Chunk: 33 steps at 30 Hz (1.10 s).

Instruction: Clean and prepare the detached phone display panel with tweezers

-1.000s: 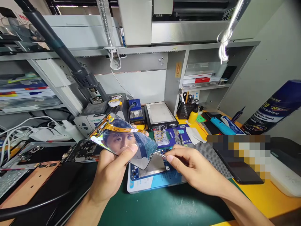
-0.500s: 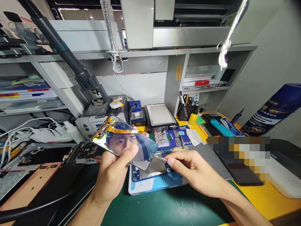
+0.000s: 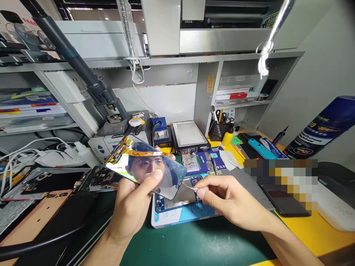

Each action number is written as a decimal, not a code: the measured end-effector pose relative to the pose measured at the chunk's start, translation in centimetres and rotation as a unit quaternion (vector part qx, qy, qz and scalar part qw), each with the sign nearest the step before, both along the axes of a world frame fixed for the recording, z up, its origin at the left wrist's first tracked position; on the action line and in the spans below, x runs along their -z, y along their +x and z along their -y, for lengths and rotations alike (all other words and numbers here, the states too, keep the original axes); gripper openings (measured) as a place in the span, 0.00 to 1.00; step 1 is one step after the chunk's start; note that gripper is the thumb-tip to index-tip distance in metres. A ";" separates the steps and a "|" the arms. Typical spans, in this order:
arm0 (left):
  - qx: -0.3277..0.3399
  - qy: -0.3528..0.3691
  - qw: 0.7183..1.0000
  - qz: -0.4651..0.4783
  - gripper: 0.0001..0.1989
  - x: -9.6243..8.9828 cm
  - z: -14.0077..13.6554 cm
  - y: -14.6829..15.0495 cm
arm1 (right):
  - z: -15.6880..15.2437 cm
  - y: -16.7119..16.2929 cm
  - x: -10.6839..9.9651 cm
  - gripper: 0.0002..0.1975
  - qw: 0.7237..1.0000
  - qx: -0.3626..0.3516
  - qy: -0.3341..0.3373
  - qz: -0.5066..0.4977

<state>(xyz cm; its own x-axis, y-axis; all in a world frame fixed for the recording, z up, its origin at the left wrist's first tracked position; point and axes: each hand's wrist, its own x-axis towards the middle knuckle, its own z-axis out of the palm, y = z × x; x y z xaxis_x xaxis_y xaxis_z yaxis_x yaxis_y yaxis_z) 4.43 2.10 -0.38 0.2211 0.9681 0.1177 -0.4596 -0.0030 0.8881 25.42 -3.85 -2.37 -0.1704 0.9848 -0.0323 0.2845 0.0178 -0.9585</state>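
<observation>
My left hand point(image 3: 135, 201) grips a phone screen point(image 3: 173, 171), thumb across its mirror-like back, which reflects a person. An orange flex cable point(image 3: 144, 153) runs along the screen's upper end. In my right hand point(image 3: 229, 194), thumb and fingers pinch thin metal tweezers point(image 3: 189, 186), whose tips are at the screen's lower right corner. Whether they grip something small there, I cannot tell. Below the screen, a blue phone frame point(image 3: 180, 200) with a silver middle lies on a light blue and white box point(image 3: 177, 220), partly covered by my hands.
A green mat point(image 3: 172, 245) covers the bench. Opened phone parts point(image 3: 52, 214) lie at left. Behind are a flat heating plate point(image 3: 190, 133), a pen holder point(image 3: 217, 132) and a yellow bottle point(image 3: 227, 137). A dark phone point(image 3: 288, 201) and a large spray can point(image 3: 318, 127) are at right.
The screen tilts slightly differently, so its reflection has shifted. Both hands stay nearly in place, with the tweezers still at the screen's corner.
</observation>
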 end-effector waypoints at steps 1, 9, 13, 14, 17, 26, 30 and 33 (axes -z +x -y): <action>0.002 0.008 1.000 0.000 0.10 0.1 -0.1 -0.1 | 0.0 0.0 -0.1 0.15 1.000 -0.003 -0.002 0.000; 0.001 -0.011 1.000 -0.017 0.06 -0.3 0.0 -0.2 | -0.2 0.3 -0.1 0.20 0.997 -0.028 -0.043 -0.063; 0.014 -0.026 0.996 -0.080 0.06 0.1 -0.8 -0.6 | -0.7 0.5 0.4 0.18 0.995 -0.042 -0.037 -0.078; 0.021 -0.027 0.994 -0.101 0.07 0.3 -1.0 -0.8 | -0.9 0.6 0.6 0.18 0.995 -0.047 -0.039 -0.078; 0.056 -0.035 0.986 -0.155 0.10 0.9 -1.8 -1.4 | -1.5 1.1 1.2 0.20 0.994 -0.057 -0.050 -0.077; 0.190 -0.047 0.940 -0.281 0.22 2.5 -1.9 -2.9 | 1.8 0.4 0.2 0.21 0.998 -0.024 -0.029 -0.045; 0.202 -0.046 0.918 -0.339 0.19 3.0 -1.3 -2.6 | 5.5 -1.3 0.0 0.20 0.999 0.017 -0.028 -0.032; 0.208 -0.043 0.896 -0.391 0.17 3.2 -0.9 -2.0 | 7.6 -2.5 0.7 0.21 0.998 0.041 -0.038 -0.042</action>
<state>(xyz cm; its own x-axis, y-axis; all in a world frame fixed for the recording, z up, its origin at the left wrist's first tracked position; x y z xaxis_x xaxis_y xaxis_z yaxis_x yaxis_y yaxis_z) 2.41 3.00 -3.55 0.5468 0.7815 -0.3005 0.3573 0.1069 0.9279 22.96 -11.45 -3.05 -0.0949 0.9908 -0.0968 0.2010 -0.0762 -0.9766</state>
